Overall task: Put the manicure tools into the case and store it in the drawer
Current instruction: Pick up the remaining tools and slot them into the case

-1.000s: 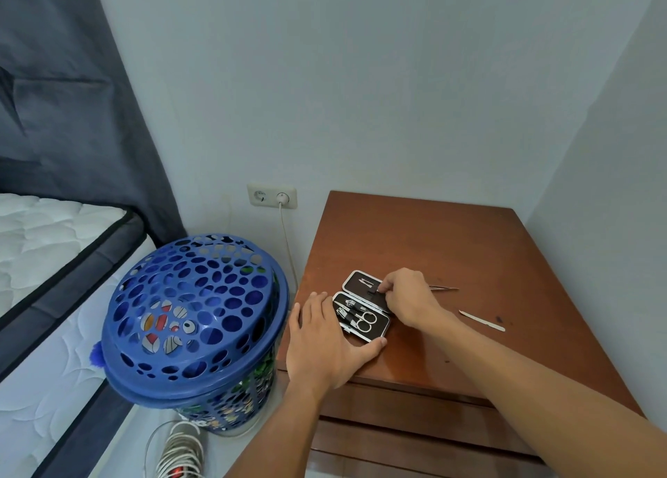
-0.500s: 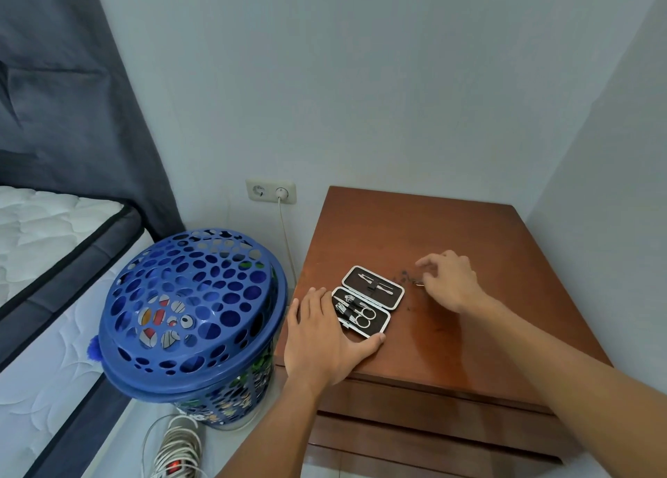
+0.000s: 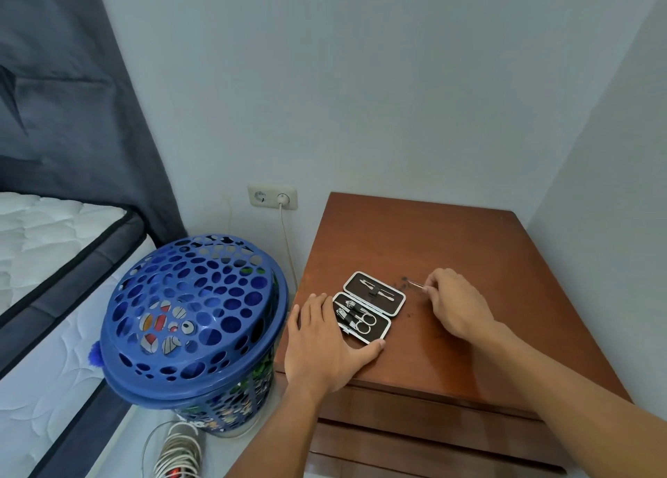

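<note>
A small black manicure case (image 3: 391, 305) with a silver rim lies open on the brown wooden nightstand (image 3: 426, 232). Its near half holds scissors (image 3: 363, 323) and clippers; its far half holds two thin tools. My left hand (image 3: 325, 344) lies flat on the nightstand against the case's left and near edges, thumb along the front. My right hand (image 3: 456, 306) is just right of the case, fingertips pinched on a thin metal tool (image 3: 415, 284) whose tip points toward the case. Closed drawer fronts (image 3: 415, 441) show below the top.
A blue perforated laundry basket (image 3: 191, 333) with a lid stands left of the nightstand. A wall socket (image 3: 272, 196) with a plugged cord is behind it. A mattress (image 3: 54, 261) lies at far left, a coiled cable (image 3: 178, 452) on the floor. Walls close in behind and right.
My right hand left the case's far half, reached right across the nightstand and pinched the thin metal tool. The left hand stayed against the case.
</note>
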